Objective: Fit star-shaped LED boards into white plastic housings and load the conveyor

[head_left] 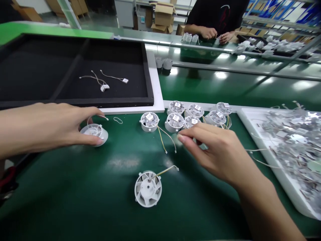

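My left hand (67,125) grips a round white fan housing (101,132) at the left of the green table, thumb in front and fingers behind. A thin wire curves above that housing. My right hand (213,147) hovers at centre right with thumb and forefinger pinched together; whether anything small is between them is too small to tell. Just behind it stand several white fans (175,122) with square labels. One labelled fan (149,121) stands a little apart, its wires trailing right. Nearer me lies an unlabelled fan (148,189), its wires pointing to the upper right.
A black tray (112,101) at the back left holds small labelled parts with wires. A white tray (265,150) of wired parts fills the right side. A small loop (117,120) lies near my left hand. Across the table a person (218,20) handles parts.
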`<state>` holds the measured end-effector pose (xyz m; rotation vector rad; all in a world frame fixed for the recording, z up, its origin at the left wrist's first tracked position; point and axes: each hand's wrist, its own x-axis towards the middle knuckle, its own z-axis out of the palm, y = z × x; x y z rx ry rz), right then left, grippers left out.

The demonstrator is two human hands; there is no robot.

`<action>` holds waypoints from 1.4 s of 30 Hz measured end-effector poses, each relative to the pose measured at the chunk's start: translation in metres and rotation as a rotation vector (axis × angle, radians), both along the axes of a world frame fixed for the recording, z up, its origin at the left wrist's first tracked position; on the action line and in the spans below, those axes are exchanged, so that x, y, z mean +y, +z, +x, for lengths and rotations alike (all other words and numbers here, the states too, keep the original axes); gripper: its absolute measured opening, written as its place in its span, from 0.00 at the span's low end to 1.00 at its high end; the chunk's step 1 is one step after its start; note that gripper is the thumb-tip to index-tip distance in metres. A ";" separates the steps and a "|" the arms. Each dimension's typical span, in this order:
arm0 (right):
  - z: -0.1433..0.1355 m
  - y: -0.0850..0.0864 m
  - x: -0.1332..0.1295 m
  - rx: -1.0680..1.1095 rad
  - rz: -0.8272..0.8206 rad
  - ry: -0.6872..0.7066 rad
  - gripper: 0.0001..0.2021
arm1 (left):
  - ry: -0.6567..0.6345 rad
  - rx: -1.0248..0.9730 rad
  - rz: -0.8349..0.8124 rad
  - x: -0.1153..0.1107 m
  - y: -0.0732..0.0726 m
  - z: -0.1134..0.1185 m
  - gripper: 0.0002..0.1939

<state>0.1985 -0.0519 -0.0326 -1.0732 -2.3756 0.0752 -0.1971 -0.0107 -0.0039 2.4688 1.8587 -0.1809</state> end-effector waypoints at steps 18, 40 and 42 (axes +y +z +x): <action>-0.032 -0.018 -0.013 0.164 -0.200 0.242 0.09 | -0.619 -0.411 -0.191 -0.031 -0.029 0.089 0.34; -0.028 -0.015 -0.015 -0.025 -0.285 0.312 0.15 | -0.556 -0.181 0.297 -0.039 -0.045 0.125 0.16; -0.027 -0.013 -0.015 -0.084 -0.354 0.268 0.13 | -0.563 -0.208 0.298 -0.039 -0.047 0.124 0.18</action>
